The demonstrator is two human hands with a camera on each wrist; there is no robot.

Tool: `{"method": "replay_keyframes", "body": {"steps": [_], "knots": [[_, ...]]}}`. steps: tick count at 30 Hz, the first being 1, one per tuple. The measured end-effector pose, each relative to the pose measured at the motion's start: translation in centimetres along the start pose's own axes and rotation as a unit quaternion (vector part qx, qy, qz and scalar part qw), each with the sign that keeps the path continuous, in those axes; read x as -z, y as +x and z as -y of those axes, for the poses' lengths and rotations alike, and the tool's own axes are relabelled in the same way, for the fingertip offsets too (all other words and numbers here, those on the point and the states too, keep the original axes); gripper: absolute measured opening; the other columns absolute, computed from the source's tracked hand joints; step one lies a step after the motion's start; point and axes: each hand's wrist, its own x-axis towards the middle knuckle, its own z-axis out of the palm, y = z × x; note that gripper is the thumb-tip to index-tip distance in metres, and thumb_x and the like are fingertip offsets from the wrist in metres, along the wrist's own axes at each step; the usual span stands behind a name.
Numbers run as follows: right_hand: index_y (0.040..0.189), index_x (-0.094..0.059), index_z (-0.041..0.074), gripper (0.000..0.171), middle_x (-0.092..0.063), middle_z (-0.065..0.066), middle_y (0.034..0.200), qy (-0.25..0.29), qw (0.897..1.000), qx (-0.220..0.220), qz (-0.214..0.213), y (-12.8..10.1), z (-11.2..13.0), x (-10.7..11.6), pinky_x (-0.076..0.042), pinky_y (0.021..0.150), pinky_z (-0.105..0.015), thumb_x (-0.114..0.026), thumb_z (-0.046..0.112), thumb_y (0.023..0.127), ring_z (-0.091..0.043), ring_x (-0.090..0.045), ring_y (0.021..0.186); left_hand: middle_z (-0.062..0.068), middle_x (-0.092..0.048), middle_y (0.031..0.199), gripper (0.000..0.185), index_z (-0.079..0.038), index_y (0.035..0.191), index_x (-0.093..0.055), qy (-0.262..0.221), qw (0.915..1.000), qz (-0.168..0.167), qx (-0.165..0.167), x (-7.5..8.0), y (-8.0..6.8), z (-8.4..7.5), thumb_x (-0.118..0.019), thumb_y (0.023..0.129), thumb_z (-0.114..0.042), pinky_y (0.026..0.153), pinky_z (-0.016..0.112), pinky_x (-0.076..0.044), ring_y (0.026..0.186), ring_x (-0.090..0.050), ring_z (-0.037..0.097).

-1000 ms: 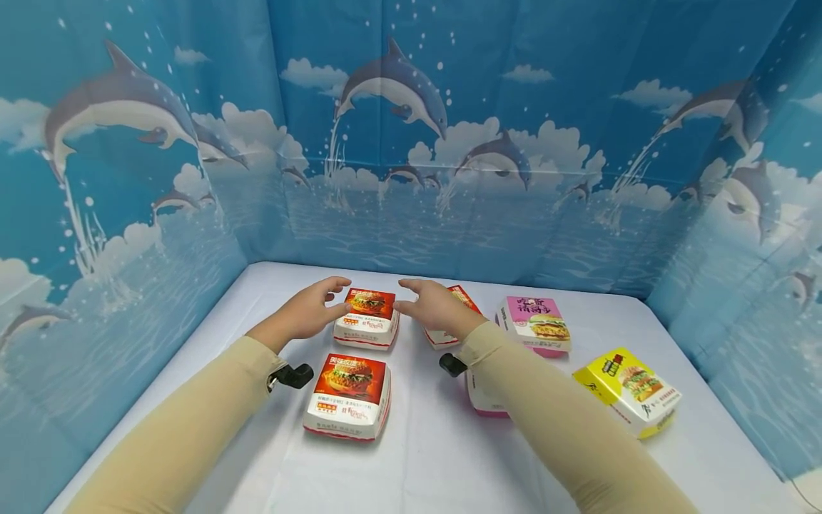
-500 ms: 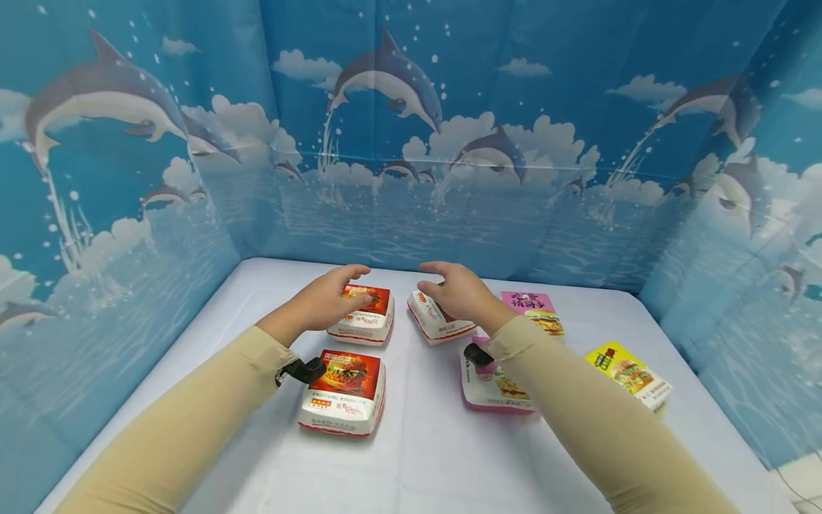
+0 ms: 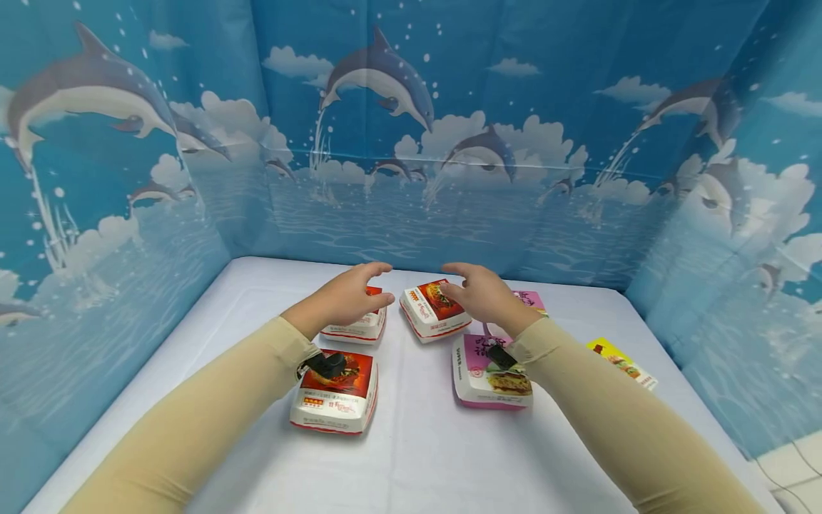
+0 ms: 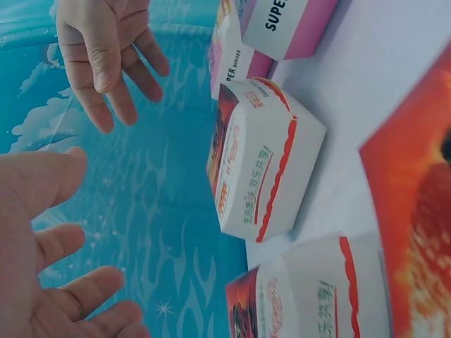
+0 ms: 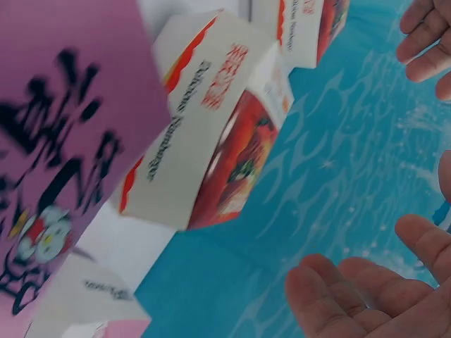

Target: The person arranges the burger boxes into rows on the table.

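Dolphin-print walls point(image 3: 411, 143) ring white table point(image 3: 417, 442); both hands point(image 3: 343, 300) (empty) spread wide.

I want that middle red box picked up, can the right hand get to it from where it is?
Probably yes: the right hand hovers open just beside the red box, with nothing between them.

Red-topped white boxes point(image 3: 432, 309), dolphin-print blue backdrop point(image 3: 411, 128)
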Motion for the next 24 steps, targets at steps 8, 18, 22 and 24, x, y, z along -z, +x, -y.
{"method": "replay_keyframes", "body": {"steps": [8,18,22,24], "knots": [[0.165,-0.037,0.026,0.063,-0.043,-0.017,0.165,-0.013,1.0,-0.01,0.005,0.3,-1.6,0.4,-0.048,0.112,-0.061,-0.056,0.044,0.108,-0.04,-0.047,0.147,0.011,-0.037,0.169,0.074,-0.027,0.166,-0.032,0.015,0.9996,0.023,0.011,-0.6,1.7,-1.0,-0.062,0.104,-0.052,0.115,0.057,-0.045,0.146,-0.05,0.033],[0.166,-0.035,0.022,0.065,-0.044,-0.021,0.164,-0.034,0.999,-0.014,0.006,0.6,-3.5,0.5,-0.052,0.107,-0.059,-0.058,0.043,0.108,-0.042,-0.052,0.143,0.01,-0.034,0.171,0.076,-0.026,0.167,-0.029,0.028,0.9985,0.042,0.02,-1.4,3.1,-1.4,-0.064,0.103,-0.049,0.122,0.058,-0.038,0.156,-0.037,0.033],[0.166,-0.035,0.021,0.066,-0.042,-0.022,0.165,-0.034,0.999,-0.026,0.012,0.8,-4.0,0.3,-0.052,0.108,-0.058,-0.059,0.042,0.108,-0.041,-0.055,0.141,0.009,-0.033,0.172,0.077,-0.026,0.168,-0.028,0.028,0.998,0.049,0.029,-1.8,3.6,-1.4,-0.064,0.103,-0.049,0.122,0.057,-0.039,0.156,-0.037,0.032],[0.166,-0.036,0.022,0.066,-0.041,-0.021,0.166,-0.036,0.999,-0.035,0.016,0.9,-4.2,0.2,-0.05,0.11,-0.059,-0.059,0.043,0.107,-0.041,-0.053,0.143,0.009,-0.032,0.172,0.077,-0.026,0.168,-0.028,0.028,0.9976,0.053,0.034,-2.0,3.8,-1.5,-0.064,0.103,-0.049,0.122,0.058,-0.038,0.156,-0.037,0.033]]}}
